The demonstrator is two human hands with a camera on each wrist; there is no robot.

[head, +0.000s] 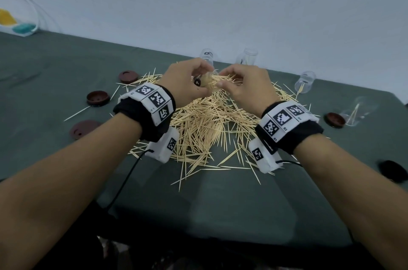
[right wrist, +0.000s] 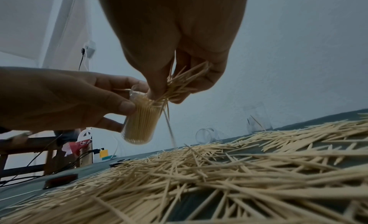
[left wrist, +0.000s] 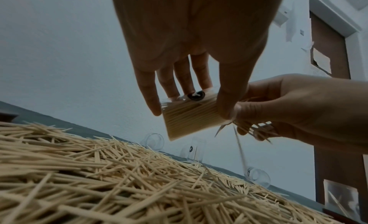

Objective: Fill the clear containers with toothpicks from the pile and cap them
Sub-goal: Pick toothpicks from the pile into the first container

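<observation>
Over the green table (head: 66, 66), a broad toothpick pile (head: 203, 124) lay spread beneath both hands, with brown caps (head: 97, 98) to the left and empty clear containers (head: 305, 82) at the far and right edges. Left hand (head: 187, 82) gripped a nearly full container (right wrist: 141, 122) above the pile, thumb and fingers curled round its wall. Right hand (head: 242, 86) pinched a loose bundle of toothpicks (right wrist: 183, 84) at the container's mouth — ends splayed, poorly aligned. Risk, as judged: with so little room inside, crossed sticks could jam at the rim and spill — one stick (right wrist: 169, 128) hung loose below.
</observation>
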